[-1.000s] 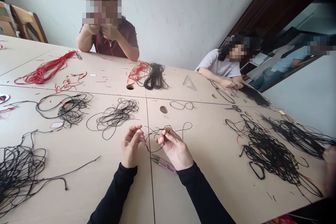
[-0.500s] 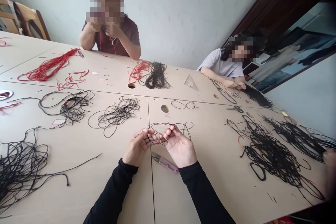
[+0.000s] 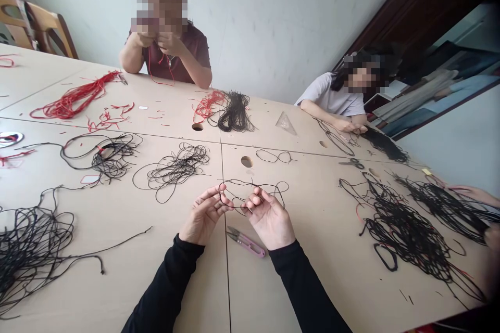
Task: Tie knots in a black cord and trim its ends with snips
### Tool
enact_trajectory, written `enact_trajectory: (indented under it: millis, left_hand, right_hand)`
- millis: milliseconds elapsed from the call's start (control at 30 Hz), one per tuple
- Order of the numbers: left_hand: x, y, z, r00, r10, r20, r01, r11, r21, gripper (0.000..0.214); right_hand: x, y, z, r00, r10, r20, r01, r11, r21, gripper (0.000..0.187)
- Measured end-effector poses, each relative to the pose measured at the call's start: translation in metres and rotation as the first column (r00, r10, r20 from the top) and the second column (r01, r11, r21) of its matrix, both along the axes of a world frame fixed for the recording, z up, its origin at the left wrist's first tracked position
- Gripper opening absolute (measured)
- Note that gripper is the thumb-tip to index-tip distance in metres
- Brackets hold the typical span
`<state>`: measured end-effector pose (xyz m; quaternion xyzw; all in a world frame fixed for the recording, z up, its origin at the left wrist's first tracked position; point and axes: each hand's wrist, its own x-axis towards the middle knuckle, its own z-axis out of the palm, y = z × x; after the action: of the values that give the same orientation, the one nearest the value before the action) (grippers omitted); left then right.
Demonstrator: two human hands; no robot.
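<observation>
A thin black cord (image 3: 241, 183) is looped between my two hands, a little above the table. My left hand (image 3: 205, 212) pinches the loop's left side near the fingertips. On the other side my right hand (image 3: 270, 217) has its fingers curled on the cord, and a loose loop trails out past it to the right. Just below the hands lie thread snips (image 3: 247, 242) with a pinkish-purple handle. Farther back, a small figure-eight of black cord (image 3: 273, 156) rests on the table. Fine details of the cord between the fingers are too small to tell.
Bundles of black cord lie left (image 3: 31, 250) and right (image 3: 410, 229). Red cord (image 3: 74, 100), black-handled scissors (image 3: 353, 163) and a clear triangle ruler (image 3: 286, 124) are farther off. Two people sit across the table (image 3: 312, 270); another person's hand (image 3: 474, 195) shows at right.
My hands have drawn slightly apart, and the cord loop between them is wider. At the right edge, another person's hand has come into view by the black bundle.
</observation>
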<state>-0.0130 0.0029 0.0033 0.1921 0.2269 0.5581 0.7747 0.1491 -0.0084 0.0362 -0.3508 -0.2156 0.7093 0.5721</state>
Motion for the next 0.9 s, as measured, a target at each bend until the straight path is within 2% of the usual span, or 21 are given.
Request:
enact_trajectory:
  millis: [67,133,167,233,300,367,433,567,667,733,833,900]
  left_hand:
    - [0.002,0.0,-0.001,0.998,0.041,-0.038,-0.042,0.999,-0.015,0.036]
    - [0.004,0.001,-0.003,0.987,0.13,-0.099,-0.133,0.991,-0.022,0.038]
    - [0.005,0.001,-0.004,0.975,0.176,-0.137,-0.179,0.984,-0.01,0.036]
    - [0.007,0.001,-0.008,0.951,0.224,-0.214,-0.22,0.975,0.043,0.024]
    - [0.008,0.0,-0.011,0.94,0.193,-0.28,-0.172,0.98,0.098,0.02]
    - [0.009,0.0,-0.013,0.933,0.14,-0.33,-0.103,0.987,0.127,0.026]
    - [0.011,-0.001,-0.013,0.923,0.116,-0.367,-0.064,0.986,0.152,0.029]
    - [0.012,-0.002,-0.01,0.905,0.138,-0.402,-0.065,0.98,0.189,0.02]
    - [0.012,-0.002,-0.007,0.934,0.137,-0.329,-0.103,0.988,0.117,0.014]
    - [0.01,-0.001,-0.004,0.967,0.12,-0.224,-0.103,0.991,0.086,0.012]
    - [0.005,-0.001,0.001,0.998,0.054,-0.042,-0.051,0.996,0.067,0.017]
    - [0.002,0.0,0.004,0.998,0.015,0.062,-0.017,0.999,0.036,0.021]
  right_hand:
    - [0.0,0.001,-0.002,0.998,-0.013,0.064,0.01,0.999,0.038,0.015]
    - [0.0,0.0,-0.004,0.975,-0.035,0.219,0.01,0.994,0.111,0.017]
    - [0.0,0.0,-0.005,0.943,-0.051,0.329,-0.001,0.988,0.157,0.019]
    - [-0.003,-0.002,-0.005,0.826,-0.097,0.555,-0.048,0.969,0.241,0.02]
    - [-0.006,-0.005,-0.005,0.693,-0.138,0.708,-0.105,0.952,0.289,0.021]
    - [-0.011,-0.008,-0.006,0.61,-0.163,0.775,-0.148,0.938,0.314,0.02]
    - [-0.015,-0.01,-0.008,0.561,-0.175,0.809,-0.186,0.926,0.329,0.018]
    - [-0.018,-0.012,-0.012,0.487,-0.184,0.854,-0.243,0.91,0.335,0.015]
    - [-0.018,-0.012,-0.012,0.465,-0.188,0.865,-0.257,0.907,0.335,0.015]
    - [-0.018,-0.012,-0.011,0.481,-0.181,0.858,-0.24,0.914,0.327,0.017]
    - [-0.018,-0.011,-0.011,0.545,-0.213,0.811,-0.099,0.944,0.314,0.024]
    - [-0.018,-0.01,-0.013,0.607,-0.155,0.779,-0.052,0.971,0.234,0.034]
